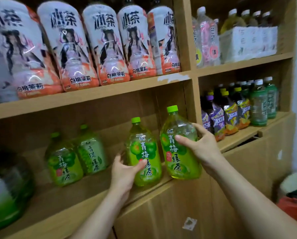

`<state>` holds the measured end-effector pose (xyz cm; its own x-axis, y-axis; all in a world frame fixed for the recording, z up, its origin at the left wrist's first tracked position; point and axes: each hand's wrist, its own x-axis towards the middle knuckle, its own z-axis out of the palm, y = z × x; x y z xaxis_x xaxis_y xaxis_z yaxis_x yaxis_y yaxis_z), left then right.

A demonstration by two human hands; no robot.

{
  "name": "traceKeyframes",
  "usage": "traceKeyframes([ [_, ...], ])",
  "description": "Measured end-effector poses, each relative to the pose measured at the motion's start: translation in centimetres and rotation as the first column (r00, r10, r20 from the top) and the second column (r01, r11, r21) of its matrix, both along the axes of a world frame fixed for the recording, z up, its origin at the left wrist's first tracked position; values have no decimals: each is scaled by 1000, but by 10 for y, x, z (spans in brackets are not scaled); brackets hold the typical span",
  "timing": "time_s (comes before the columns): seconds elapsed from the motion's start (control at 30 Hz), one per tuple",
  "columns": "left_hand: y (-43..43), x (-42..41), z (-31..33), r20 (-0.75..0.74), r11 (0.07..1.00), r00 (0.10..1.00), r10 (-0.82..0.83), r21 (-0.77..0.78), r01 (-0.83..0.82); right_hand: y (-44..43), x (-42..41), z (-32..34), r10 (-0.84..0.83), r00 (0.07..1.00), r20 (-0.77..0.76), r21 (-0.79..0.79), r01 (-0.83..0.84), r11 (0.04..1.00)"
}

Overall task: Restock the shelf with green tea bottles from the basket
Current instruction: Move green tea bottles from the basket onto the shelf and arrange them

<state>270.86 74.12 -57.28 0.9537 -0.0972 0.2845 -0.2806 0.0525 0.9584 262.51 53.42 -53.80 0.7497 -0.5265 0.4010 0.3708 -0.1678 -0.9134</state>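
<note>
1. My right hand (197,147) is clamped on the right bottle (178,157), thumb across the label and fingers round the clear shoulder.
2. My left hand (125,171) grips the left bottle (145,152) low on its body, thumb on the label.
3. Both bottles stand at the front edge of the shelf (96,195), just beside each other; the right one leans a little.
4. They look full, so I judge them heavy, with thin walls that give under a squeeze and a slick film label.
5. The body below the shoulder seems the firmest hold; the cap alone would be too small.
6. Two green bottles (63,163) sit further back, to the left.
</note>
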Motion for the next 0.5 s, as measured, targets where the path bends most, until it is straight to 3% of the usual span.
traceKeyframes([
  [0.1,6,20,-5,-1,1000,1000,-3,11,3,8,26,-11,22,999,-31,2,-22,1000],
  [0.2,11,35,-6,3,973,1000,-3,233,2,12,44,-28,57,998,-2,30,-57,998],
  [0.37,10,50,-7,5,923,1000,-1,384,-1,0,51,-29,161,979,-127,-136,-178,975],
  [0.43,6,50,-4,22,917,1000,20,398,-27,-8,55,-28,-2,985,-173,-270,-46,962],
  [0.5,3,45,1,86,902,994,65,420,-96,-9,57,-32,-252,960,-123,-439,175,881],
])
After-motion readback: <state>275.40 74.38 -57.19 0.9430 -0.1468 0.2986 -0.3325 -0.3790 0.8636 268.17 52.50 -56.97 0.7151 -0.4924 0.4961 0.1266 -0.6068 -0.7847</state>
